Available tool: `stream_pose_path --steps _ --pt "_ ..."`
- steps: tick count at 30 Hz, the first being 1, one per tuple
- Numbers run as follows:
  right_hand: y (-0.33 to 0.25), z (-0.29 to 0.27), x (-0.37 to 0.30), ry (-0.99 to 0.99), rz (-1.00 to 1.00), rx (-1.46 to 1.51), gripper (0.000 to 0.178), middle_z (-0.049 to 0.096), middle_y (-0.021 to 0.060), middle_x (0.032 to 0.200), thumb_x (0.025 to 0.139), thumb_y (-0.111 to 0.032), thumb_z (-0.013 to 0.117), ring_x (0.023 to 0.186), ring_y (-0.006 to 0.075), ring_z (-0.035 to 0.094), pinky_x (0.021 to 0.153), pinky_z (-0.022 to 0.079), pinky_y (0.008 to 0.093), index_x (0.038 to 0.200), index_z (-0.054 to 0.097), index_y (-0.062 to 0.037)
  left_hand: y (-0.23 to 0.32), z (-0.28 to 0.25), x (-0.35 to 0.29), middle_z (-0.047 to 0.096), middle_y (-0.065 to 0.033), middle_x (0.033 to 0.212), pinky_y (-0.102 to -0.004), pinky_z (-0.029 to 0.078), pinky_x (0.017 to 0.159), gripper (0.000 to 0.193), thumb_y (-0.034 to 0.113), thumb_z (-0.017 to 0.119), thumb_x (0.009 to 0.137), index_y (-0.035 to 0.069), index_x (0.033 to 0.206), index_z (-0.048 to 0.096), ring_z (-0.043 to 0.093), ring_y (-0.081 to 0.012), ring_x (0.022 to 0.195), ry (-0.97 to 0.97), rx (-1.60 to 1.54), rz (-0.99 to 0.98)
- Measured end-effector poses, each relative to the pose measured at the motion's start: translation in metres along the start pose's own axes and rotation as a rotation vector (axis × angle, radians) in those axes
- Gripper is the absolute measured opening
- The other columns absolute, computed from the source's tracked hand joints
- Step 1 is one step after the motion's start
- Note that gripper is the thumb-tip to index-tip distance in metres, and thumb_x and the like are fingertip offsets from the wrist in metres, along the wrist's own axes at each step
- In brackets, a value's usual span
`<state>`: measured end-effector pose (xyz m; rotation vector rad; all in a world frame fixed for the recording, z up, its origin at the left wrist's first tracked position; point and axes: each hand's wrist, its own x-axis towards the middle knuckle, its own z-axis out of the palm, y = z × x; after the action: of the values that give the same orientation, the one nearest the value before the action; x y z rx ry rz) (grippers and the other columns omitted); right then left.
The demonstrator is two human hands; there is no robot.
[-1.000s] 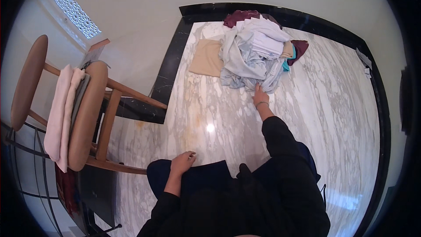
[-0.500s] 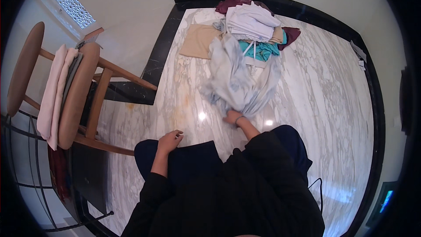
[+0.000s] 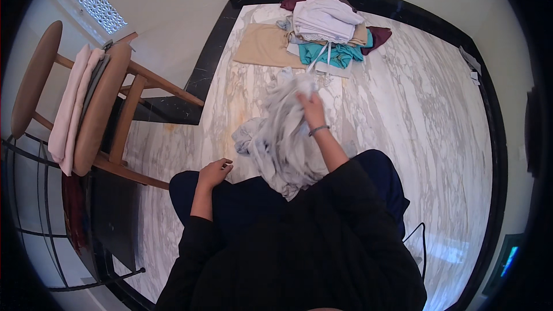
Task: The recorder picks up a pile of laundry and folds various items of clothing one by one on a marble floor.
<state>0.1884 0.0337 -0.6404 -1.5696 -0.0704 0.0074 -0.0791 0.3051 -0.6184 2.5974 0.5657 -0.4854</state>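
Observation:
A crumpled light grey garment (image 3: 282, 138), blurred in places, lies bunched on the marble floor in front of my crossed legs, its near end against my lap. My right hand (image 3: 312, 110), with a dark band on the wrist, has its fingers closed on the far part of this cloth. Some of the fingertips are hidden in the folds. My left hand (image 3: 215, 173) hovers by my left knee with loosely bent fingers, holding nothing. Beyond the garment sits a pile of clothes: folded white cloth (image 3: 324, 20) on top, teal cloth (image 3: 331, 55) under it.
Beige cloth (image 3: 262, 45) lies left of the pile, and maroon cloth (image 3: 377, 39) pokes out at its right. A wooden chair (image 3: 106, 109) on the left carries folded pink cloth (image 3: 72, 109). A black metal rack (image 3: 43, 230) stands below it. A black cable (image 3: 424, 247) runs near my right knee.
The grey garment has come away from the pile toward my lap and is now bunched up. My right hand has moved forward, away from me, onto its far part. My left hand has barely shifted.

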Motion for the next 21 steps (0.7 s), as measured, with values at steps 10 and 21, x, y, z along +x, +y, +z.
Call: stream_pose_path --steps 10,21 --pt "0.036 -0.005 -0.026 -0.234 0.107 -0.959 0.106 0.026 0.0196 0.153 0.066 -0.057 0.082 0.142 0.0510 0.015 0.101 0.021 0.0798 0.145 0.029 -0.0080 -0.005 0.002 0.008 0.073 -0.0083 0.104 -0.0384 0.053 0.084 0.039 0.047 0.058 0.091 0.023 0.119 0.069 0.070 -0.0264 0.099 -0.040 0.060 -0.012" --pt "0.062 0.043 -0.077 -0.533 -0.203 -1.270 0.059 0.046 0.0059 0.136 0.082 -0.035 0.070 0.131 0.0381 0.038 0.091 0.033 0.0794 0.133 0.047 -0.0152 -0.008 0.005 0.008 0.073 -0.0035 0.108 -0.0372 0.053 0.086 0.039 0.047 0.056 0.092 0.021 0.120 0.068 0.069 -0.0233 0.102 -0.047 0.061 -0.009"
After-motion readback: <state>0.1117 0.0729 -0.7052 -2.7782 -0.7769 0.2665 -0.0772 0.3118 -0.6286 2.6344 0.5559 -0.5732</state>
